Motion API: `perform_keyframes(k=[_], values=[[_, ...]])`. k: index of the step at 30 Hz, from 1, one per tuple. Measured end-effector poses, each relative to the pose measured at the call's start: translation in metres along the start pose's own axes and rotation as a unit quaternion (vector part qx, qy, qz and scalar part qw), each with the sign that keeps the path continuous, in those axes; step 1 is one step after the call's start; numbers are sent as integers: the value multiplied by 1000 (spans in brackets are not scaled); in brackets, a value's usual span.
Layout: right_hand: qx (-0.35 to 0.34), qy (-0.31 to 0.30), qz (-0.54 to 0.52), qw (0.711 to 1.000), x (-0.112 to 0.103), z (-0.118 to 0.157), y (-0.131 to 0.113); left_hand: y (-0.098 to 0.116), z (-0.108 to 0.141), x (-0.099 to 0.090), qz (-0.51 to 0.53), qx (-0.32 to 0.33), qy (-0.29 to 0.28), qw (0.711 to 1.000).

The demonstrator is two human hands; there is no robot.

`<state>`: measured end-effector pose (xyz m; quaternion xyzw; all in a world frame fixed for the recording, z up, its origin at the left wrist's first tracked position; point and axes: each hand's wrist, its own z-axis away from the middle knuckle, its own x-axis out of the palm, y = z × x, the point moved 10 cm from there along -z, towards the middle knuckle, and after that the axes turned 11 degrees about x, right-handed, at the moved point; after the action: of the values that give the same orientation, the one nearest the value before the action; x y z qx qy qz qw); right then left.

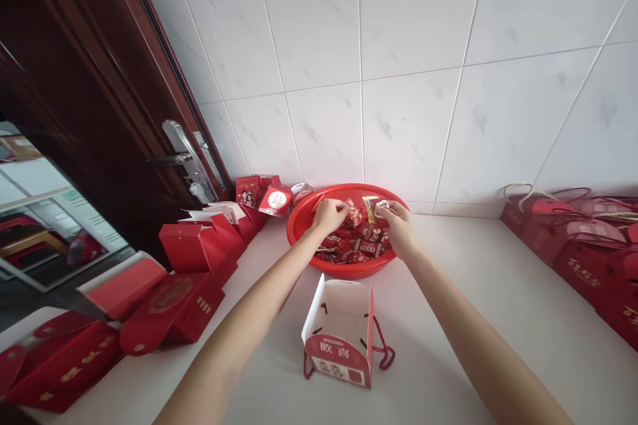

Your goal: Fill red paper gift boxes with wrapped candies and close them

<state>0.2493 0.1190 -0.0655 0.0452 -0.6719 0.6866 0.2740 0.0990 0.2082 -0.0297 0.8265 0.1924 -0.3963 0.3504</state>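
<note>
A red plastic basket full of small wrapped candies stands by the tiled wall. Over its left part, my left hand has its fingers pinched together; what they hold, if anything, is too small to make out. My right hand, at the basket's right side, grips a yellow and white packet between thumb and fingers. In front of the basket, an open red and white gift box with red rope handles stands upright; its visible inside shows no candy.
Several red boxes with raised flaps line the left side, beside a dark door with a metal handle. Smaller red boxes are left of the basket. Red gift bags with cord handles stand along the right.
</note>
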Motion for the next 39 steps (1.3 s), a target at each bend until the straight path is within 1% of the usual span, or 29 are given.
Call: perform_keyframes(k=[4, 9, 14, 19, 24, 30, 32, 35, 37, 39], values=[[-3, 2, 5, 1000, 0, 0, 0, -6, -1, -7, 73, -12, 46, 996], [5, 10, 12, 1000, -1, 1, 0, -9, -1, -9, 172, -25, 75, 982], [9, 6, 6, 1000, 0, 1, 2, -5, -2, -6, 273, -22, 79, 959], [-1, 32, -17, 999, -6, -1, 0, -2, -3, -6, 351, -11, 87, 932], [1, 12, -5, 1000, -1, -1, -1, -2, -3, -6, 401, -4, 87, 912], [29, 27, 7, 999, -7, -2, 3, -1, -3, -4, 440, -2, 89, 893], [39, 23, 5, 999, -7, -3, 5, -1, -3, -5, 457, -5, 93, 885], [32, 9, 5, 999, -6, -5, 5, 0, -2, -1, 466, -22, 77, 881], [22, 10, -2, 1000, -6, -5, 4, 5, -1, 6, 453, -23, 38, 890], [14, 15, -15, 1000, -7, -5, 3, 14, 1, 15, 439, -5, -18, 898]])
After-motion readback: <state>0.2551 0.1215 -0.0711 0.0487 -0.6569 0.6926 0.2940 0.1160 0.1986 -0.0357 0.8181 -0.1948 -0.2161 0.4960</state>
